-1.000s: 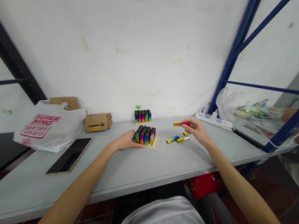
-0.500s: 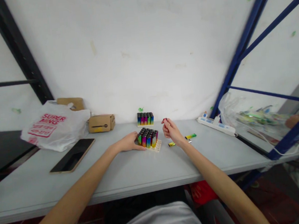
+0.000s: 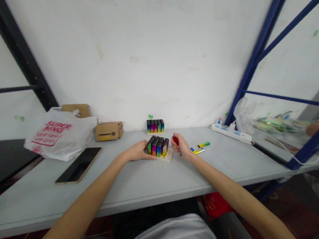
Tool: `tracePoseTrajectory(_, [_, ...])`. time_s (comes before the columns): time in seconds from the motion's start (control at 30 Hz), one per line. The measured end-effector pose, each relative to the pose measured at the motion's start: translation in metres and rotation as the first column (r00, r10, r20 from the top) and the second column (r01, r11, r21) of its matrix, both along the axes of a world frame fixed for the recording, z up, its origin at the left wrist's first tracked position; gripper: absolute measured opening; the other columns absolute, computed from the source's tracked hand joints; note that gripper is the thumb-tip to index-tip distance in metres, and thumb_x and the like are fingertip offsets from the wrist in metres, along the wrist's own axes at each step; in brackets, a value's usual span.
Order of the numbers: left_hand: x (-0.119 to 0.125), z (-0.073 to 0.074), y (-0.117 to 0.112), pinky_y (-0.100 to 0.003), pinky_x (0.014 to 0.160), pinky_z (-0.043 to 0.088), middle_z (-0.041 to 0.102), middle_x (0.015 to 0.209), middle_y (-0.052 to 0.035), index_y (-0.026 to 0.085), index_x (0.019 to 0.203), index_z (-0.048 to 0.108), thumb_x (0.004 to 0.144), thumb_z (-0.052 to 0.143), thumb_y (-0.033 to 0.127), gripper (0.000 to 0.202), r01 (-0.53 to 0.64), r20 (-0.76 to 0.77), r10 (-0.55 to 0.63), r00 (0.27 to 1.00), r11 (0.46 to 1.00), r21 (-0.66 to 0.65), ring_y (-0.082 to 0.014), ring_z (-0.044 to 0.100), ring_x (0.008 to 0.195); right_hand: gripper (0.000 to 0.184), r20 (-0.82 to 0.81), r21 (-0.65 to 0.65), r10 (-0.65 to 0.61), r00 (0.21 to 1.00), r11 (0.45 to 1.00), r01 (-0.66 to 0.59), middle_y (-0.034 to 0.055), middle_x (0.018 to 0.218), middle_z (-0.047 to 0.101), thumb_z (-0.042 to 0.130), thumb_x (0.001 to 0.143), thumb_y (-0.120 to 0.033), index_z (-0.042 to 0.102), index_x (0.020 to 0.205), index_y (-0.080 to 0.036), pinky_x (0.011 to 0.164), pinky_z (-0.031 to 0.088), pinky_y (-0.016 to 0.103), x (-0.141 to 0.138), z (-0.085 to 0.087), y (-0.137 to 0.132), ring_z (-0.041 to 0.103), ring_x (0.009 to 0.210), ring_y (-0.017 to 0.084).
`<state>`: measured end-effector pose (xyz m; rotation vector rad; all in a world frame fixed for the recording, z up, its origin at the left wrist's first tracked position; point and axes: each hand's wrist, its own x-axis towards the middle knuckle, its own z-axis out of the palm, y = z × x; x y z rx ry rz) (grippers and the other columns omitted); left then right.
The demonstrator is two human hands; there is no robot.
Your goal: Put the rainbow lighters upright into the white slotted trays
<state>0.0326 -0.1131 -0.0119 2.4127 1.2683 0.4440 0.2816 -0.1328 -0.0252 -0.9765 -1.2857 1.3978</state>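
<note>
Rainbow-coloured lighters (image 3: 158, 147) with dark tops stand in rows in a pale tray (image 3: 168, 157), whose right end shows bare sockets. My left hand (image 3: 139, 151) grips the left side of this tray, its thumb along the front edge. Just right of the tray, my right hand (image 3: 180, 146) is closed around a lighter (image 3: 175, 140), of which only a dark red end shows. Beyond my right wrist lie a green-yellow lighter (image 3: 204, 144) and a yellow one (image 3: 199, 151), partly covered by the hand, with a blue end beside it.
A second block of lighters (image 3: 155, 126) stands by the wall. On the left are a phone (image 3: 79, 165), a cardboard box (image 3: 109, 131) and a white plastic bag (image 3: 59, 133). A power strip (image 3: 231, 134) lies at right near a blue frame (image 3: 251, 68); another person's arm shows beyond it.
My right hand has come down slightly and turned, so the red end in it shows more. The left hand stays on the tray.
</note>
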Motion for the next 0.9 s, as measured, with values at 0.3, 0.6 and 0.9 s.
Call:
tracePoseTrajectory(0.3, [0.0, 0.001, -0.001, -0.038, 0.083, 0.052, 0.07, 0.106, -0.0094, 0.016, 0.107, 0.068, 0.057, 0.074, 0.075, 0.077, -0.016, -0.007, 0.016, 1.0, 1.0, 0.008, -0.0324, 0.064, 0.097, 0.042, 0.047, 0.06, -0.118, 0.992, 0.992, 0.115, -0.0074, 0.046, 0.022, 0.035, 0.088, -0.056, 0.036, 0.06, -0.024, 0.04, 0.011, 0.025, 0.008, -0.002, 0.004, 0.015, 0.039, 0.009])
tracePoseTrajectory(0.6, [0.0, -0.001, 0.0, -0.038, 0.087, 0.051, 0.07, 0.111, -0.0106, 0.016, 0.113, 0.066, 0.057, 0.076, 0.073, 0.081, 0.005, 0.025, -0.005, 1.0, 1.0, -0.009, -0.0321, 0.065, 0.098, 0.052, 0.114, 0.389, -0.153, 0.982, 0.916, 0.097, -0.0027, 0.066, 0.049, 0.044, 0.089, -0.07, 0.059, 0.096, -0.021, 0.052, 0.037, 0.024, 0.013, 0.005, -0.002, 0.044, 0.055, 0.012])
tracePoseTrajectory(0.9, [0.0, 0.001, -0.002, -0.036, 0.083, 0.052, 0.072, 0.105, -0.0077, 0.017, 0.111, 0.068, 0.059, 0.075, 0.071, 0.076, 0.023, 0.048, -0.023, 0.999, 1.0, -0.006, -0.0314, 0.066, 0.095, 0.036, 0.363, 0.635, -0.312, 0.878, 0.773, 0.012, -0.0021, 0.066, 0.051, 0.052, 0.093, -0.057, 0.056, 0.088, -0.022, 0.058, 0.039, 0.025, 0.01, 0.009, -0.025, 0.048, 0.06, 0.014])
